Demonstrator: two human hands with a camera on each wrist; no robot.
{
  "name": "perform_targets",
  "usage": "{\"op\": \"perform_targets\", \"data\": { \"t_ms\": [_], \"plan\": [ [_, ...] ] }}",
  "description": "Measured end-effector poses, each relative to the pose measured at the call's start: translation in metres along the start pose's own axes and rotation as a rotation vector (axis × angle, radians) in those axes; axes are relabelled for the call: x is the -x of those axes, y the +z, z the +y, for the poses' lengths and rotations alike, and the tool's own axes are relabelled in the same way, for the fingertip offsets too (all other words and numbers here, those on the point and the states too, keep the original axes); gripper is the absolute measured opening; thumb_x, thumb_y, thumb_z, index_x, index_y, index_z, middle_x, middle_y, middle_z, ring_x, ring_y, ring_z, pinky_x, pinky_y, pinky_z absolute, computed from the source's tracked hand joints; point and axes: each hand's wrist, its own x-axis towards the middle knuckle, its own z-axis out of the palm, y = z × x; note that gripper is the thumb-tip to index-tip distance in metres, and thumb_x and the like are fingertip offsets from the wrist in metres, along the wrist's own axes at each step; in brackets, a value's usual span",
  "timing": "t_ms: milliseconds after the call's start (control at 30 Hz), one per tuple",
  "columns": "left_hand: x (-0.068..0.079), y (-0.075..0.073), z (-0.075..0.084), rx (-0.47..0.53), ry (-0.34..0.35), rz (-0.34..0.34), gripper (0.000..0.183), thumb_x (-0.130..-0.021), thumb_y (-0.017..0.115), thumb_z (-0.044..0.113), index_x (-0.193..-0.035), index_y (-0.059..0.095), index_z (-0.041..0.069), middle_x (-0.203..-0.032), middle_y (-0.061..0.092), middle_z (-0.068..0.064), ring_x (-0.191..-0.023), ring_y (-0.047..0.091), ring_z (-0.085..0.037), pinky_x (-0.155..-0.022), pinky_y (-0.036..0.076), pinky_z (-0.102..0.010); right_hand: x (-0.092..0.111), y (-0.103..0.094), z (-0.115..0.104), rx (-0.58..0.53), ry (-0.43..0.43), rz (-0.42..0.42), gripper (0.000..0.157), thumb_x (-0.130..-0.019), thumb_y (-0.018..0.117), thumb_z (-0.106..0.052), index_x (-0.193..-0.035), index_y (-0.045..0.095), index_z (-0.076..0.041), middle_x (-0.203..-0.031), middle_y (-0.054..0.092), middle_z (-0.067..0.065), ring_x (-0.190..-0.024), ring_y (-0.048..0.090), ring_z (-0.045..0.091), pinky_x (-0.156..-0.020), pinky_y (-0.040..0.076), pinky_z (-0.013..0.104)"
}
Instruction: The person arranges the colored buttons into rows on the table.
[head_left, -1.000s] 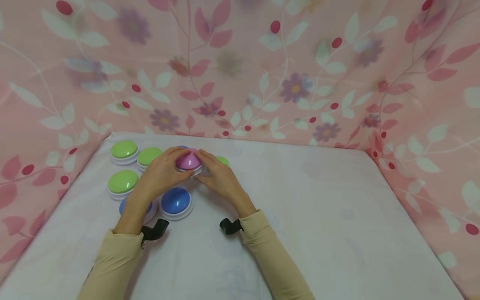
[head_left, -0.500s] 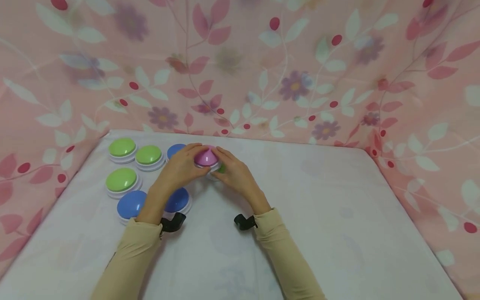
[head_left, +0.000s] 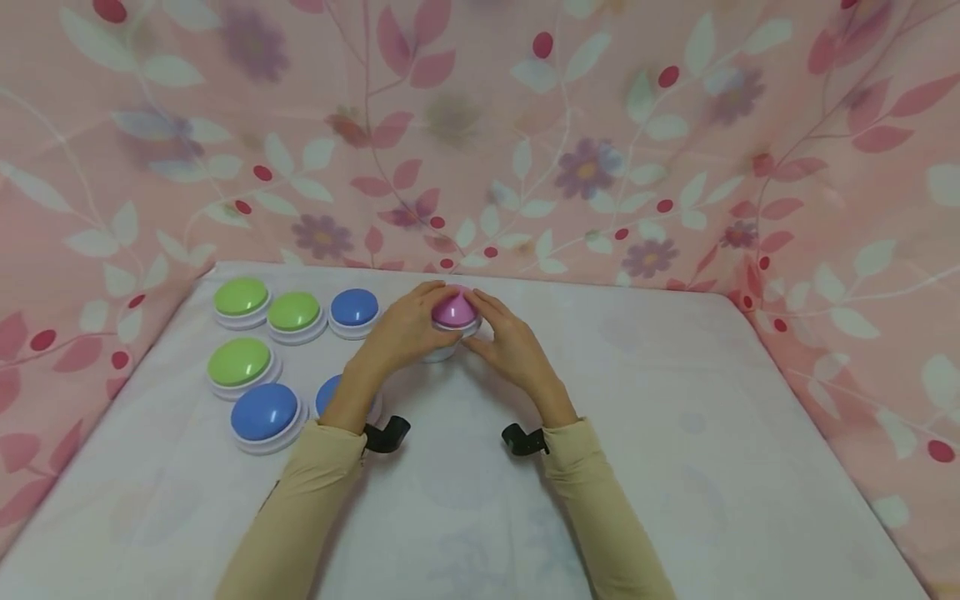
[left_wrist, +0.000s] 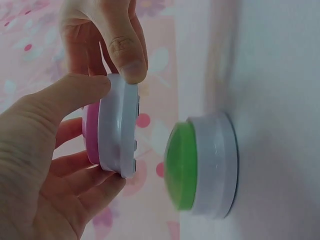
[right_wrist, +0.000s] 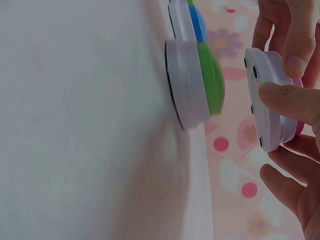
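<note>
Both hands hold a pink-topped push button (head_left: 455, 308) with a white base, raised off the table. My left hand (head_left: 405, 329) grips its left side, thumb along the base edge and fingers round the far side in the left wrist view. On the other side my right hand (head_left: 517, 350) grips it, its thumb on the base. Small dark feet show on the underside of the pink button (right_wrist: 265, 100) in the right wrist view. Just below it, apart from it, a green push button (left_wrist: 182, 167) sits on the table; in the head view the hands mostly hide it.
Several more buttons stand at the left: green ones (head_left: 240, 297), a blue one (head_left: 354, 308) at the back, and two blue ones in front, one (head_left: 264, 412) left of the left forearm. White cloth covers the table (head_left: 675, 433); a pink floral curtain (head_left: 480, 142) hangs behind.
Both hands have carried the pink button to the right, from near the back blue button to above the green one. The back blue button has come into view.
</note>
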Motion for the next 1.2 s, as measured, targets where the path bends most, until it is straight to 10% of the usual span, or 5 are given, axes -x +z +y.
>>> {"op": "perform_targets", "data": {
  "t_ms": [1200],
  "plan": [
    [-0.031,0.066,0.031,-0.080,0.035,-0.231,0.077,-0.079,0.080,0.029,-0.145,0.045,0.009,-0.148,0.042,-0.023,-0.128,0.053,-0.037,-0.103,0.046,-0.052,0.033,-0.025,0.061,-0.084,0.127,-0.107,0.063,-0.085,0.075,-0.003,-0.143,0.050,-0.002,-0.139,0.055,0.017,-0.125,0.056,0.031,-0.101,0.049,0.044]
  ]
}}
